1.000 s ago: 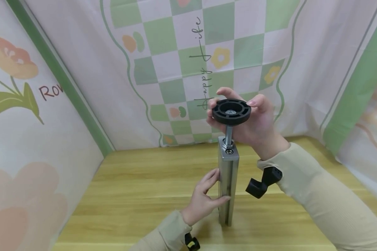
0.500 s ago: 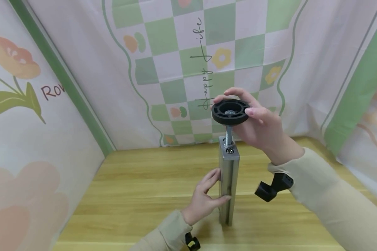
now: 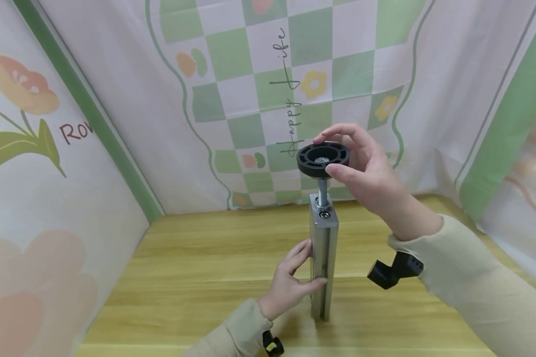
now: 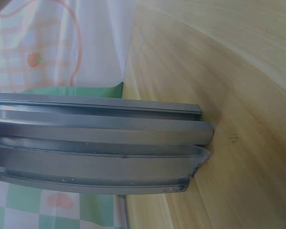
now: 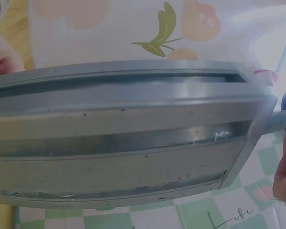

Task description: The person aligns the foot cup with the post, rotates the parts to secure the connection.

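Note:
A slotted aluminium profile (image 3: pixel 323 267) stands upright on the wooden table, with a metal end plate (image 3: pixel 324 221) on its top. From that plate rises a threaded rod (image 3: pixel 322 193) carrying a round black leveling foot (image 3: pixel 312 171), ribbed side up. My left hand (image 3: pixel 288 285) grips the profile below its middle, thumb on the front face and fingers at the left side. With the thumb at the near rim and fingers at the far rim, my right hand (image 3: pixel 370 171) holds the leveling foot. The left wrist view shows the lower end of the profile (image 4: pixel 95 167) meeting the table.
The wooden table (image 3: pixel 196 258) reaches back to a checkered cloth curtain (image 3: pixel 232 54). More printed cloth hangs on the left (image 3: pixel 22 198) and right. A black wrist camera mount (image 3: pixel 395 270) sits on the right sleeve.
My right hand has turned around the foot's rim, its thumb coming from the right side to the near edge and its wrist shifting right. The left hand keeps its place on the profile.

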